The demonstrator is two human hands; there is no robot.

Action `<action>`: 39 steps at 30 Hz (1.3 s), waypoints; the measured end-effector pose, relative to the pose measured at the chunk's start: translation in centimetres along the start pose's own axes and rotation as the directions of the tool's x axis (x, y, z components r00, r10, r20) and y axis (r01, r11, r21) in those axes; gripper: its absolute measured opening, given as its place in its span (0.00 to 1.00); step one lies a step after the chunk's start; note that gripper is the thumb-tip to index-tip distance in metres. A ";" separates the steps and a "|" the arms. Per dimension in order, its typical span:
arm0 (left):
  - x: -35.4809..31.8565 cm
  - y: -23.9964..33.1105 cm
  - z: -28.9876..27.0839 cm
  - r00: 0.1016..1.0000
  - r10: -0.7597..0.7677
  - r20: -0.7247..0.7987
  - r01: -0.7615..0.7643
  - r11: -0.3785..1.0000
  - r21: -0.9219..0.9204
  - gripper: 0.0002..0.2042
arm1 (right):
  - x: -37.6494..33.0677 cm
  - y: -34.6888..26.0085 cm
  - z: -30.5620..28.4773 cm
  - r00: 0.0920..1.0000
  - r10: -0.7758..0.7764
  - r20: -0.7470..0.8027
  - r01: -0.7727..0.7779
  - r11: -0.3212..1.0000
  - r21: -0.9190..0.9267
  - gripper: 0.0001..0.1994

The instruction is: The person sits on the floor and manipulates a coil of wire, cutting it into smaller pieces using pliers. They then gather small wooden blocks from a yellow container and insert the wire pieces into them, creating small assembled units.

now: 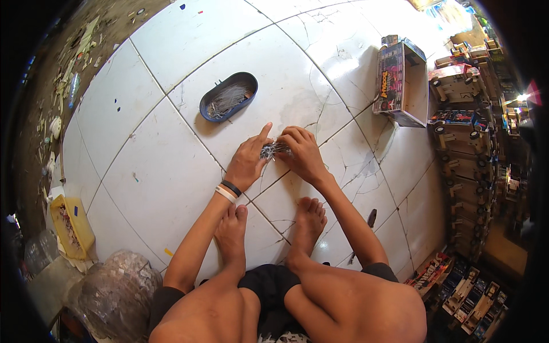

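- Tub [237, 80], dark and oval, stands on the white tiled floor [143, 188], thin pale strands [230, 100] lying inside.
- Bundle [275, 150] of thin silvery pieces sits between both hands, nearer the person than the tub.
- Left hand [247, 160], below the tub, pinches the bundle's left end, one finger stretched out.
- Right hand [302, 151], right of and below the tub, curls over the bundle's right end.
- Printed box [392, 77] stands well right of the tub.
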State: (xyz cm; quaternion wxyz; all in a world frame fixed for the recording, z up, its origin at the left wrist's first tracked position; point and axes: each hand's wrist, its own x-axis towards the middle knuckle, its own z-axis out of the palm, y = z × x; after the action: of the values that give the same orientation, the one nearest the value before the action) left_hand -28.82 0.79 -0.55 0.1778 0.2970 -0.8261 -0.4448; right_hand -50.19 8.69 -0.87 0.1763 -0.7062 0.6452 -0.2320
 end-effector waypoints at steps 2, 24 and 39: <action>-0.1 0.0 -0.6 0.998 -0.005 0.057 0.004 1.000 0.020 0.53 | -0.3 -0.4 -0.4 0.995 0.079 0.054 -0.081 0.996 0.025 0.29; -2.5 2.3 -0.1 0.912 -0.269 -0.311 0.351 0.902 0.251 0.51 | -1.6 -2.1 -0.9 0.986 0.125 -0.114 -0.115 0.989 0.093 0.30; -3.5 2.5 0.0 0.972 -0.027 -0.232 0.100 0.946 0.309 0.48 | -2.2 -0.7 -0.3 0.986 0.154 -0.059 -0.143 0.977 0.158 0.24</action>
State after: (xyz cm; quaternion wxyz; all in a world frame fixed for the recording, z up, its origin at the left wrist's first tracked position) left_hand -27.02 4.17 1.47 0.2050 0.3967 -0.8515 -0.2748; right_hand -49.88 10.95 -0.50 0.2240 -0.6318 0.6823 -0.2918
